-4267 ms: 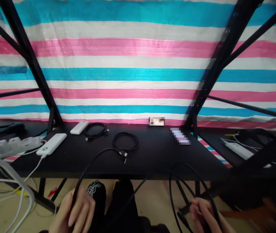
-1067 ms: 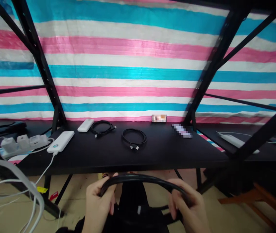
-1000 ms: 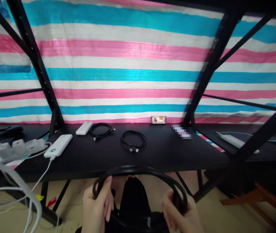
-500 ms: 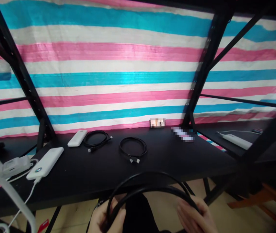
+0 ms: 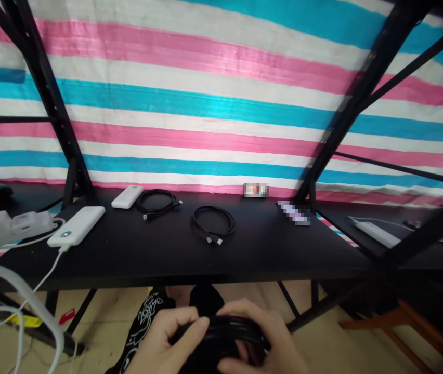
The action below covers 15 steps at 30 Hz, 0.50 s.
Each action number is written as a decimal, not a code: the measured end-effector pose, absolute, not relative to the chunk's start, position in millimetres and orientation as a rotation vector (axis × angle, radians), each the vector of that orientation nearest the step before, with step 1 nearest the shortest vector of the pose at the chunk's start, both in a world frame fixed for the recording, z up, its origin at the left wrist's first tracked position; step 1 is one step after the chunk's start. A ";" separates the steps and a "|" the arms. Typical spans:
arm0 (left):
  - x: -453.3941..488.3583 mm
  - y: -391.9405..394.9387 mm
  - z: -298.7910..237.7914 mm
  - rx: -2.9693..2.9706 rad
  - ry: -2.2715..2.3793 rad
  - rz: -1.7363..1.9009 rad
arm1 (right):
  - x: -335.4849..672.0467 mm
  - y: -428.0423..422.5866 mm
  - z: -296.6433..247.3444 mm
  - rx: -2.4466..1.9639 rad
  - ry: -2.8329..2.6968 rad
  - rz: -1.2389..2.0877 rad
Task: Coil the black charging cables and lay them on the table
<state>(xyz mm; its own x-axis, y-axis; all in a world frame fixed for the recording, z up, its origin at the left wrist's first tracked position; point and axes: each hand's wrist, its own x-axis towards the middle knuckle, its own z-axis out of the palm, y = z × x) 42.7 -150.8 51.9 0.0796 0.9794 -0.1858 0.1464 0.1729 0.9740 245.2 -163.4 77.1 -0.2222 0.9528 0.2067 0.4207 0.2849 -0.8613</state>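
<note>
A black cable (image 5: 231,328), gathered into tight loops, is between my two hands in front of the table edge, low in the view. My left hand (image 5: 172,337) grips the left side of the loops, thumb on top. Around their right side curl the fingers of my right hand (image 5: 268,337). The cable's lower part runs out of sight behind my hands. On the table beyond lie two more coiled black cables: one coil (image 5: 214,221) near the middle with its plugs toward me, and another coil (image 5: 157,201) farther left.
The black table (image 5: 159,259) holds a white power bank (image 5: 77,226) with a white cord plugged in, and a smaller white power bank (image 5: 127,197) behind it. A white power strip (image 5: 11,228) sits at left. Black metal posts (image 5: 346,119) frame the striped sheet (image 5: 206,104).
My hands have come together from wide apart, and the held cable's big loop is now a smaller coil. The camera view has tilted slightly, raising the table in the picture.
</note>
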 end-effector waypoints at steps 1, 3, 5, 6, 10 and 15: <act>46.0 -151.2 50.6 1.216 1.339 0.966 | 241.2 -165.7 76.6 -1.251 -1.813 0.864; 51.2 -154.2 48.6 1.245 1.328 0.995 | 236.7 -170.8 74.0 -1.251 -1.826 0.803; 53.3 -159.3 48.3 1.281 1.277 1.008 | 237.8 -175.5 70.8 -1.215 -1.800 0.754; 53.2 -162.1 48.9 1.286 1.254 1.018 | 240.2 -177.4 69.7 -1.194 -1.783 0.744; 48.7 -164.6 56.4 1.342 1.110 0.954 | 254.5 -175.7 71.8 -1.209 -1.657 0.622; 45.0 -129.0 81.5 1.373 0.956 0.986 | 264.8 -136.3 92.1 -1.201 -1.419 0.319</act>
<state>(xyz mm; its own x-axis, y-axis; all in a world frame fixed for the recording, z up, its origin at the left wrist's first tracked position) 45.0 -129.0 81.5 0.3185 0.9475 0.0302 0.0013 -0.0323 0.9995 264.8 -136.3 92.1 0.2207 0.7881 0.5746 0.4670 0.4318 -0.7717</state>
